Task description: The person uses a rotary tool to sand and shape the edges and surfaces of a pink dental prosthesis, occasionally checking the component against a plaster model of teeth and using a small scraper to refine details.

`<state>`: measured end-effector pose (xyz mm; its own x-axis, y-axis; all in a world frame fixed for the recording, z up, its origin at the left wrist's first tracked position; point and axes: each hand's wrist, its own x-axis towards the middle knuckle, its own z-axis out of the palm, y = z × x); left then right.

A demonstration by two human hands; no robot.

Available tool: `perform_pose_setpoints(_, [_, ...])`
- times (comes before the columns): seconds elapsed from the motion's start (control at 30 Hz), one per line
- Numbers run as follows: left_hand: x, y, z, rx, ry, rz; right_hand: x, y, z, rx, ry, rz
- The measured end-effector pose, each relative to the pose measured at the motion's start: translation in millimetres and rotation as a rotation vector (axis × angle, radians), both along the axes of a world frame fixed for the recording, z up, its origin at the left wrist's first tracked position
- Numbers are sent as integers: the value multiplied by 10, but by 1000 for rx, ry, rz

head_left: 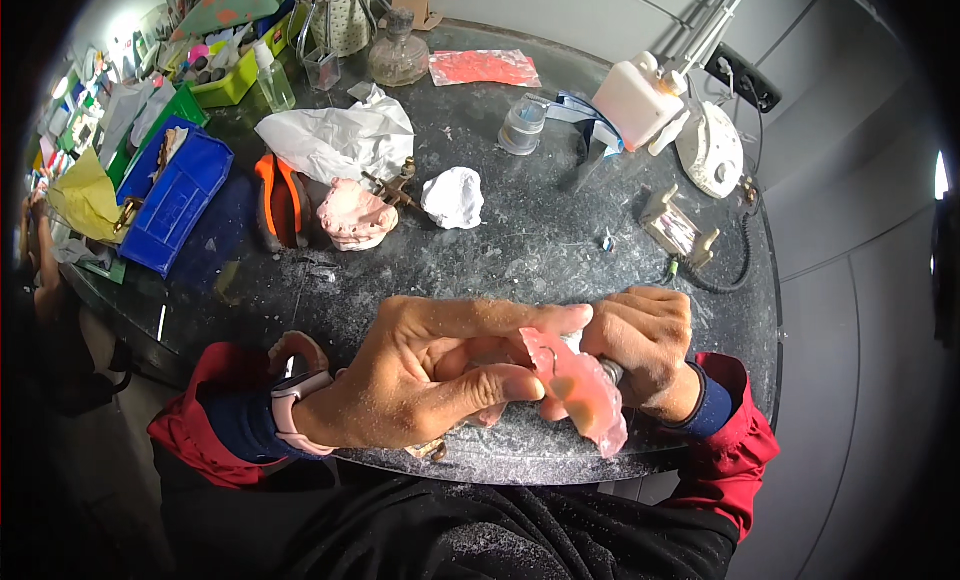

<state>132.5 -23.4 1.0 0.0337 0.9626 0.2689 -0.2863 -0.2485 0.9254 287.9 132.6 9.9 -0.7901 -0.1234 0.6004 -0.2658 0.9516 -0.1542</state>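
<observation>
Holding the pink piece (590,400) between thumb and fingers, the left hand (425,375) lies on its left, while the right hand (640,345) sits just beside its right edge, curled around a grey tool (612,371) that is mostly hidden. The piece is held at the near side of the table (560,230), its long axis slanting from the left hand's fingertips rightward and toward the person; both hands are so close to it that neither is clearly nearer. White dust coats the dark tabletop around the piece. Beyond and left of it stand a pink cast (357,220), a white lump (453,198) and orange-handled pliers (283,202); beyond and right of it, a beige holder (672,225) and a white unit (710,152). Farthest beyond it are a red packet (484,67) and, toward its right, a grey panelled wall (835,195).
</observation>
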Motion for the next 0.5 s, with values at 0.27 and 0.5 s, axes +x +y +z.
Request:
perform_pose_setpoints(0.27, [-21,24,-16,-17,25,-87,19,8,59,-60,-90,-27])
perform_pose_setpoints(0.5, [-38,19,36,-63,77,-134,20,7,45,-187,-143,-55])
